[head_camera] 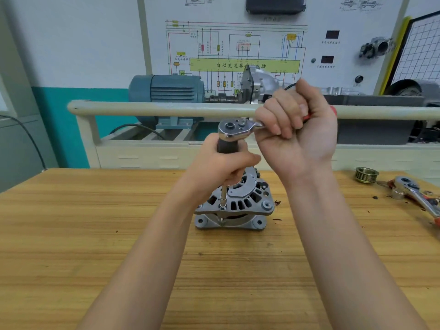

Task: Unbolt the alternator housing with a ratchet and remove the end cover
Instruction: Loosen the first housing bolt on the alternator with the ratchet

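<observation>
Alternator [234, 206] stands at frame centre on the wooden surface [95, 234]; your left hand [221, 166] grips the extension upright over a housing bolt; your right hand [297, 129] wraps the ratchet [234, 128] handle; spare ratchet [414, 194] lies at right.

A single wide-angle view from the person's head looks forward and down over the wooden counter [95, 234]. It sits close above both forearms, with the hands near frame centre. A wall trainer board [238, 44] fills the background.

silver alternator [238, 201], red-handled ratchet [234, 129], wood-grain table [95, 222]
</observation>
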`<state>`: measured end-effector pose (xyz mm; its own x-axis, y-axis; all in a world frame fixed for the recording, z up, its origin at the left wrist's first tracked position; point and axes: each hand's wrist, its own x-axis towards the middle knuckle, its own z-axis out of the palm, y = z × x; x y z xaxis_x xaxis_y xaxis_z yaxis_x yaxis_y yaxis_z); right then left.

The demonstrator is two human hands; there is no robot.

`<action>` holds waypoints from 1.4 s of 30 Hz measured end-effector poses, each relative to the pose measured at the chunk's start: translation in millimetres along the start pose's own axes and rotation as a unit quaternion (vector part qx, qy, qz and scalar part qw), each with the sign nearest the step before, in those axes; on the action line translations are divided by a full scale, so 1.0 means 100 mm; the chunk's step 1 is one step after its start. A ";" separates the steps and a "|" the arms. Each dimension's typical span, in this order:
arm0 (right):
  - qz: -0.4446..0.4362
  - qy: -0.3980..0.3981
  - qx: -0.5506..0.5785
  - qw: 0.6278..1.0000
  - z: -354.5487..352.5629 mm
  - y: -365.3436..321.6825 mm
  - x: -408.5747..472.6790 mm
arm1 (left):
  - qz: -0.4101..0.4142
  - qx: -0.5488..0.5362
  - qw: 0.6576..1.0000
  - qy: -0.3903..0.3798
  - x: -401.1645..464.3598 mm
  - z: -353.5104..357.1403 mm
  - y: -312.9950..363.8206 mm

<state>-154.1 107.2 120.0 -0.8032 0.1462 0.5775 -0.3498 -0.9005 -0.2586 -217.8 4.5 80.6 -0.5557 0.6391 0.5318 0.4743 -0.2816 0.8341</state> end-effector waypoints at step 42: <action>0.005 0.000 -0.025 1.000 0.01 -0.01 -0.01 | -0.017 -0.016 1.000 -0.013 -0.01 -0.02 0.02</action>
<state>-152.9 107.3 120.1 -0.8067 0.1361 0.5751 -0.3643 -0.8807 -0.3027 -217.9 2.1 81.9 -0.5531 0.6668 0.4994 0.4333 -0.2818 0.8561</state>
